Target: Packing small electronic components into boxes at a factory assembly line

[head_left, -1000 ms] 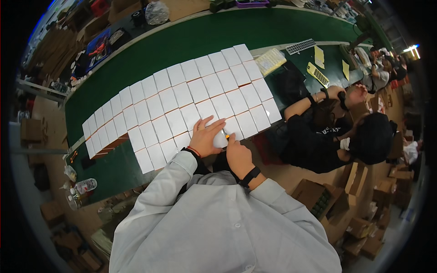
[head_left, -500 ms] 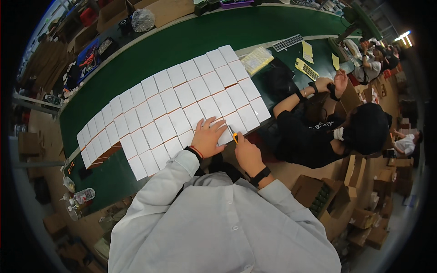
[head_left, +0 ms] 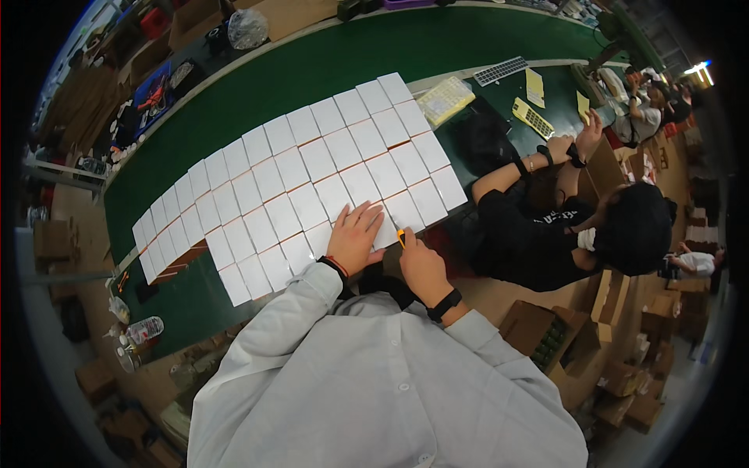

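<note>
Rows of flat white boxes (head_left: 316, 160) lie packed side by side on a green table, with thin orange-brown edges in the gaps between them. Across the near row, toward its right end, my left hand (head_left: 355, 236) rests flat with the fingers stretched out. Just right of it, my right hand (head_left: 424, 269) is closed round a yellow-orange utility knife (head_left: 401, 235). Its tip points at the near-row box beside my left fingertips. Whether the blade touches the box is too small to tell.
A person in black (head_left: 538, 242) sits close on my right. Beyond the boxes are a clear-lidded yellow case (head_left: 445, 100), a black bag (head_left: 485, 139) and a yellow calculator-like pad (head_left: 533, 118). Plastic bottles (head_left: 145, 330) stand at the table's left end. Open cartons (head_left: 530, 324) lie on the floor.
My right hand and the knife have shifted slightly left along the near row. My left hand stays flat on the boxes. The neighbour's raised hand has moved a little toward a yellow slip.
</note>
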The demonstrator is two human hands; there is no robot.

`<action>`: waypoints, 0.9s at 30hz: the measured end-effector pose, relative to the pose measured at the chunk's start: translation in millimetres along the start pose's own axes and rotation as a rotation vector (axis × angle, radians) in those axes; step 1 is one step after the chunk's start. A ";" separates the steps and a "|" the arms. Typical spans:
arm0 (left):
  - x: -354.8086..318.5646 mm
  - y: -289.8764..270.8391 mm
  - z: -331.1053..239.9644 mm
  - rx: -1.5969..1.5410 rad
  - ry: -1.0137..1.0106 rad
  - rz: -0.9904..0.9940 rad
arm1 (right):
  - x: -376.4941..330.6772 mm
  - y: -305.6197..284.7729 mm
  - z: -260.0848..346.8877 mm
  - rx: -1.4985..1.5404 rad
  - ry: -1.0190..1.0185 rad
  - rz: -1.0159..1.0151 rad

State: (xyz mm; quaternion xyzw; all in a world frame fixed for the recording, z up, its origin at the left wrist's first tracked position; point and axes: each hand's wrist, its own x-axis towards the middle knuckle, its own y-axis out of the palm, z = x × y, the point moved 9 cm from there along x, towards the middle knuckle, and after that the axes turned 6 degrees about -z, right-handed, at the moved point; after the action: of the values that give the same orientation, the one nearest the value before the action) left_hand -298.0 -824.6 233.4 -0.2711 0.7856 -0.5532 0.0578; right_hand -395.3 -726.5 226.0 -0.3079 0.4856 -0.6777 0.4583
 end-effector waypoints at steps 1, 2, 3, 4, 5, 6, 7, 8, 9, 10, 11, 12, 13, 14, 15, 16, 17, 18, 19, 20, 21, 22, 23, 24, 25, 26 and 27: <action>1.5 -0.7 0.7 0.005 -0.011 0.001 | 0.4 -1.7 0.0 -0.004 -0.001 0.001; 2.3 -1.5 1.6 0.009 -0.023 0.001 | -0.3 -2.0 -1.2 -0.004 -0.005 0.002; 1.5 -1.6 1.7 0.010 -0.025 -0.002 | -2.1 -1.1 -3.1 -0.002 -0.006 0.011; 1.8 -2.2 0.7 0.011 -0.026 -0.007 | -2.3 -1.4 -4.1 -0.001 -0.006 0.020; 2.3 -2.8 0.0 0.012 -0.027 -0.013 | -1.6 -2.7 -4.2 -0.002 -0.009 0.018; 4.5 -3.0 0.4 0.013 -0.028 -0.016 | -1.0 -5.0 -4.6 0.010 -0.004 0.011; 9.9 -6.6 -0.5 -0.024 -0.035 -0.005 | -0.8 -6.4 -5.2 0.023 0.003 0.004; 14.8 -8.9 -0.2 -0.061 -0.042 0.007 | -0.2 -6.6 -6.1 0.022 0.002 0.004; 18.5 -10.3 1.9 -0.061 -0.043 0.006 | 0.8 -6.7 -5.7 0.031 -0.017 0.002; 21.3 -11.9 2.3 -0.049 -0.017 0.010 | 0.9 -7.1 -4.2 0.041 -0.036 0.001; 22.7 -12.9 1.9 -0.037 0.008 0.013 | 0.7 -6.5 -3.3 0.041 -0.036 0.001; 22.7 -12.8 3.0 -0.036 0.007 0.014 | 0.6 -4.6 -2.8 0.039 -0.023 0.011; 23.4 -10.0 5.4 -0.057 -0.009 0.045 | 1.7 -2.8 -2.7 0.038 -0.011 0.019; 24.0 -7.3 7.5 -0.078 -0.025 0.076 | 2.9 -2.2 -1.9 0.039 -0.012 0.019; 25.2 -7.2 8.5 -0.076 -0.025 0.076 | 4.2 -1.1 -1.8 0.023 -0.009 0.026; 26.4 -7.5 8.4 -0.080 -0.040 0.088 | 4.5 0.1 -2.2 0.007 -0.006 0.034; 26.8 -7.3 8.6 -0.084 -0.054 0.100 | 7.2 0.3 -2.4 0.008 -0.005 0.035; 26.7 -7.2 8.2 -0.083 -0.054 0.101 | 11.5 1.2 -2.3 0.004 -0.012 0.045; 26.8 -7.4 9.2 -0.088 -0.063 0.093 | 13.9 1.7 -2.2 -0.001 -0.019 0.054; 27.0 -7.7 10.0 -0.092 -0.071 0.084 | 13.8 0.9 -2.5 -0.001 -0.018 0.053; 26.5 -7.1 9.4 -0.091 -0.069 0.084 | 13.4 0.2 -2.0 0.003 -0.024 0.057; 25.5 -6.2 10.4 -0.106 -0.085 0.086 | 13.8 0.0 -1.3 0.006 -0.032 0.062; 24.6 -5.4 11.8 -0.120 -0.102 0.089 | 12.5 -0.2 -1.3 0.006 -0.032 0.060; 24.3 -5.0 12.3 -0.119 -0.101 0.088 | 9.5 -1.6 -1.5 0.023 -0.025 0.041; 23.9 -4.8 12.4 -0.122 -0.105 0.090 | 7.0 -3.1 -1.9 0.040 -0.019 0.023; 23.6 -4.6 12.7 -0.125 -0.110 0.092 | 5.4 -2.3 -1.9 0.040 -0.022 0.023; 23.5 -4.7 12.9 -0.124 -0.111 0.090 | 4.4 -1.7 -2.5 0.043 -0.023 0.012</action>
State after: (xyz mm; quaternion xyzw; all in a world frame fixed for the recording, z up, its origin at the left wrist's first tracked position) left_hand -311.1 -848.0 237.6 -0.2689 0.8253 -0.4843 0.1093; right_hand -399.7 -729.4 226.6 -0.3030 0.4676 -0.6817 0.4742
